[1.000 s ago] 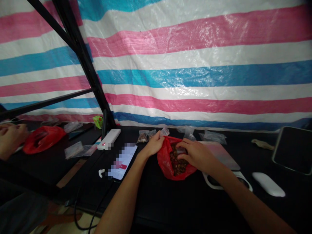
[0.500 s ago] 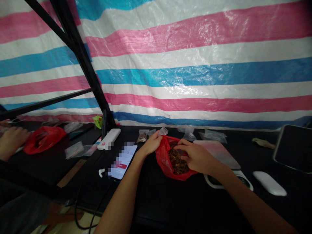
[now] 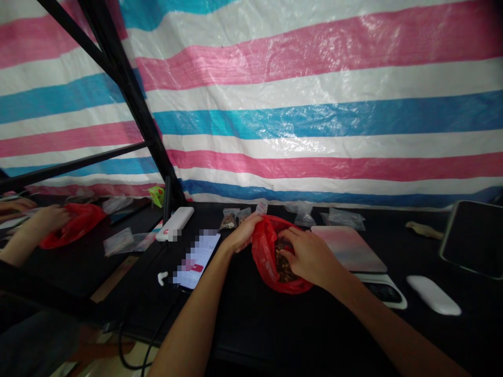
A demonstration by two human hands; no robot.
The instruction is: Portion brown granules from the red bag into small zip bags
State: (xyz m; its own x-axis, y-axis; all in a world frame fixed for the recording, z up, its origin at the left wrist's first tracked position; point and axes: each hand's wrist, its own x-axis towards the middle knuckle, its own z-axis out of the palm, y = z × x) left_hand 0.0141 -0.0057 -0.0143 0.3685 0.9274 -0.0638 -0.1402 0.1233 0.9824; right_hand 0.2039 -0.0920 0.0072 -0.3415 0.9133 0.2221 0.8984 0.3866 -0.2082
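Observation:
A red plastic bag [image 3: 264, 257] lies on the black table [image 3: 275, 335] between my hands, holding brown granular pieces [image 3: 283, 267]. My left hand [image 3: 243, 235] grips the bag's left side near its mouth. My right hand [image 3: 308, 256] rests at the bag's opening, its fingers curled in over the brown pieces. The fingertips are hidden, so I cannot tell what they pinch. A panel at far left, apparently a mirror [image 3: 78, 272], reflects a hand and the red bag.
Nearby lie a phone [image 3: 196, 261] with a pixelated screen, a white power bank [image 3: 175, 222], small clear bags [image 3: 230, 220] of brown pieces, more clear bags [image 3: 302, 213], a pink flat case [image 3: 348, 248], and a white oblong case [image 3: 433, 296]. A black metal frame [image 3: 133, 99] stands before a striped tarp [image 3: 314, 104].
My hands have drawn the bag's mouth narrower, so less of the brown pieces shows. The bag's red side now rises higher beside my left hand. The hand in the mirror has moved onto the reflected bag.

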